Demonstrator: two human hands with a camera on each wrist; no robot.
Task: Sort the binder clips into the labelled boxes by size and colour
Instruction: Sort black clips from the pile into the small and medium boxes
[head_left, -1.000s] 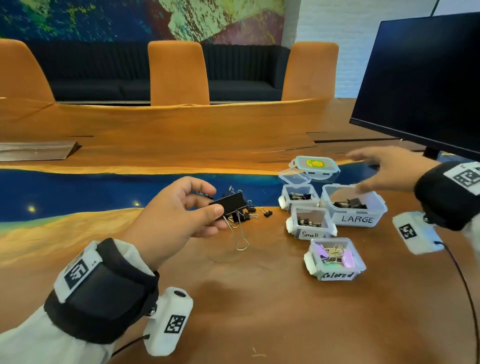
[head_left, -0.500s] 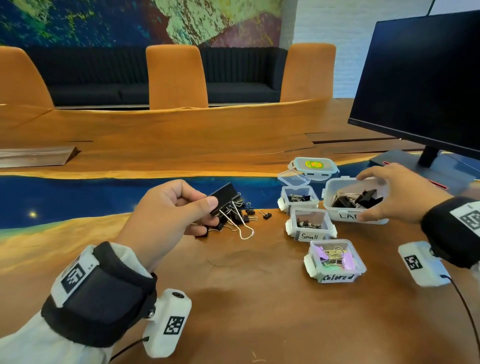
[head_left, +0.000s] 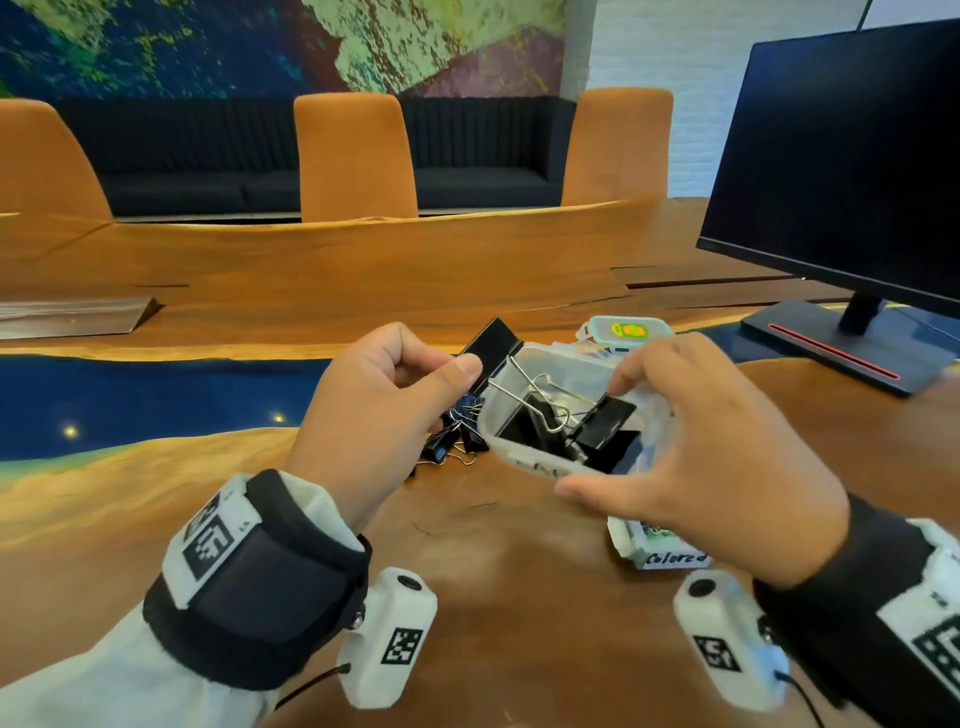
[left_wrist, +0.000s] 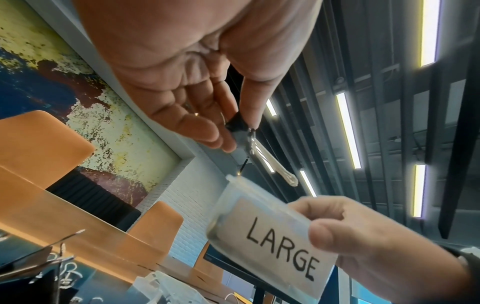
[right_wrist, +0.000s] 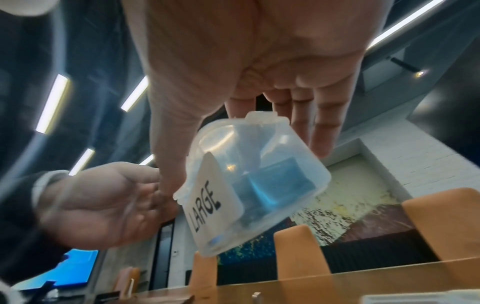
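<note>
Centre of the head view, I see the left hand (head_left: 384, 410) with its grip pinched on a large black binder clip (head_left: 491, 345), whose wire handles reach over the rim into the LARGE box (head_left: 524, 452); right hand (head_left: 696, 457) has its grip clamped round that clear box, held off the bench (head_left: 493, 597) and tilted toward the left hand, more black clips (head_left: 602, 423) inside. Loose clips (head_left: 457, 439) lie in a pile just left of the box, the Colored box (head_left: 670, 556) sits lower right under the right hand
</note>
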